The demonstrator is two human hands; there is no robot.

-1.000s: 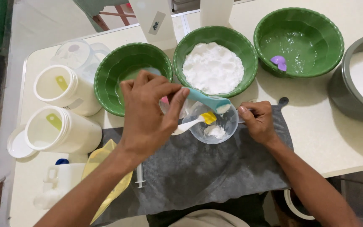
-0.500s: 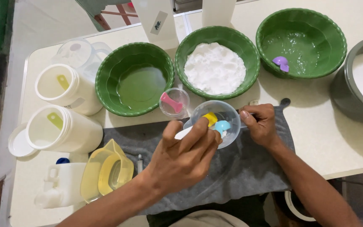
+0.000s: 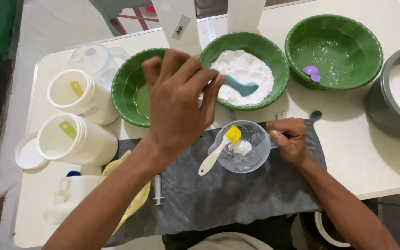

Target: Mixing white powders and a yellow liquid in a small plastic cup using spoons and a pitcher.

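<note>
My left hand is raised over the table and grips a teal spoon, whose bowl hangs over the middle green bowl of white powder. My right hand holds the side of a small clear cup on a grey cloth. Inside the cup lie a lump of white powder and a spatula with a yellow tip and white handle, leaning out to the left.
A green bowl of clear liquid sits left, partly behind my hand. Another green bowl with a purple scoop stands right, beside a grey pot. Two white tubs, a loose lid, a syringe and a clear jug are left.
My left hand has lifted the teal spoon out of the clear cup and carried it up to the powder bowl. A lump of white powder now lies in the cup.
</note>
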